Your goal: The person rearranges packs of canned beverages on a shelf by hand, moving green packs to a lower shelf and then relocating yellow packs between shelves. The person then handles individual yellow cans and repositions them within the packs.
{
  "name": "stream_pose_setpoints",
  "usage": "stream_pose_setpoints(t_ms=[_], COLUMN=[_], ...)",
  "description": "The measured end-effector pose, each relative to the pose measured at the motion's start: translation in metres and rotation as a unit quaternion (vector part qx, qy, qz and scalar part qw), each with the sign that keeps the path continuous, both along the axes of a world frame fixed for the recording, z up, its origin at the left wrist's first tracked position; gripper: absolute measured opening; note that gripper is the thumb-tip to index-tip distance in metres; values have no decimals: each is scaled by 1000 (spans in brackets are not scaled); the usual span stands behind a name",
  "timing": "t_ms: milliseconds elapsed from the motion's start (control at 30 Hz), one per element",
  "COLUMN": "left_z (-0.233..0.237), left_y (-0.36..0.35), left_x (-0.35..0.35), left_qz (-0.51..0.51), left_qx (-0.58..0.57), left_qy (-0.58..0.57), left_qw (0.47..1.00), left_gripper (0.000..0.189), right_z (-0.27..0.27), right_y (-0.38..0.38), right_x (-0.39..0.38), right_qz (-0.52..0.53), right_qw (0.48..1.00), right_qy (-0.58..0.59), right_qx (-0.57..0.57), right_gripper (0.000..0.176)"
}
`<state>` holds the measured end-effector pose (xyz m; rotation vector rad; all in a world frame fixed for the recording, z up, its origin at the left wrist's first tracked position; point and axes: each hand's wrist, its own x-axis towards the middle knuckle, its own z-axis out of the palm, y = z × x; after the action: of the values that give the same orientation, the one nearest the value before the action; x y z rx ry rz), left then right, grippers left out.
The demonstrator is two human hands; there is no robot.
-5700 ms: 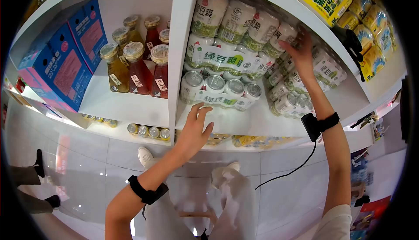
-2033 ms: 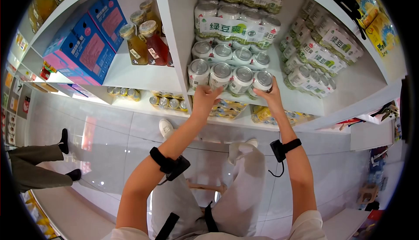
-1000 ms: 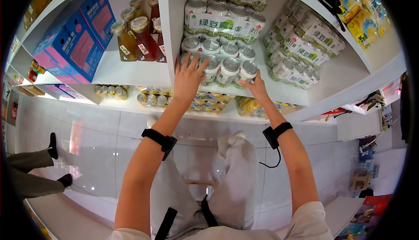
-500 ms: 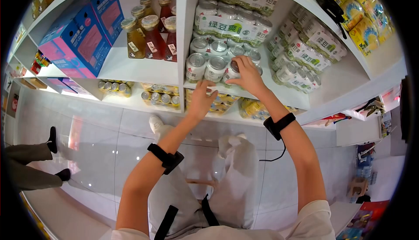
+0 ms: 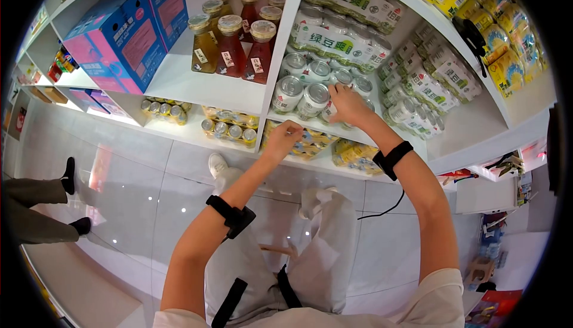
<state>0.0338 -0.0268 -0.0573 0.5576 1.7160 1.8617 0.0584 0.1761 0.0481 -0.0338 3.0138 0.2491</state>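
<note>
My right hand point(image 5: 350, 107) is curled over a white drink can point(image 5: 329, 111) in the front row of the shelf, its fingers on the lid and side and hiding much of the can. Left of it stand two more white cans, the nearer one point(image 5: 313, 100) beside the corner can point(image 5: 288, 93). My left hand point(image 5: 283, 142) is just in front of the shelf edge, apart from the cans. Its fingers are bent together; whether something small is between them cannot be made out. Shrink-wrapped packs of the same cans point(image 5: 341, 40) are stacked behind.
More wrapped can packs point(image 5: 439, 83) stand to the right. Glass bottles of red and amber drink point(image 5: 231, 53) and blue-pink boxes point(image 5: 119, 48) fill the left compartment. Yellow can packs point(image 5: 230, 130) lie on the bottom shelf. Another person's legs point(image 5: 36, 209) are at the left.
My view has shifted, so the shelf sits further right. My left hand has drawn back from the front cans and its fingers have closed together. The right hand stays at the can.
</note>
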Motion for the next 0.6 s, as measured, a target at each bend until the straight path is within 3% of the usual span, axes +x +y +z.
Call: stream_pose_setpoints(t_ms=[200, 300, 400, 600], left_z=[16, 28, 10, -7], left_y=[-14, -32, -40, -51], left_x=[-2, 6, 4, 1], left_qz=[-62, -78, -64, -27], left_qx=[-29, 16, 53, 33], left_qy=[-147, -296, -426, -435], left_qw=[987, 952, 901, 899], left_gripper=[20, 21, 23, 25], right_z=[5, 1, 1, 49], right_y=[-7, -13, -20, -38], right_x=[11, 30, 52, 108], right_qz=[15, 36, 51, 132], right_qw=[999, 996, 992, 988], right_qy=[20, 68, 109, 44], right_qx=[35, 44, 41, 59], right_gripper=[71, 65, 63, 63])
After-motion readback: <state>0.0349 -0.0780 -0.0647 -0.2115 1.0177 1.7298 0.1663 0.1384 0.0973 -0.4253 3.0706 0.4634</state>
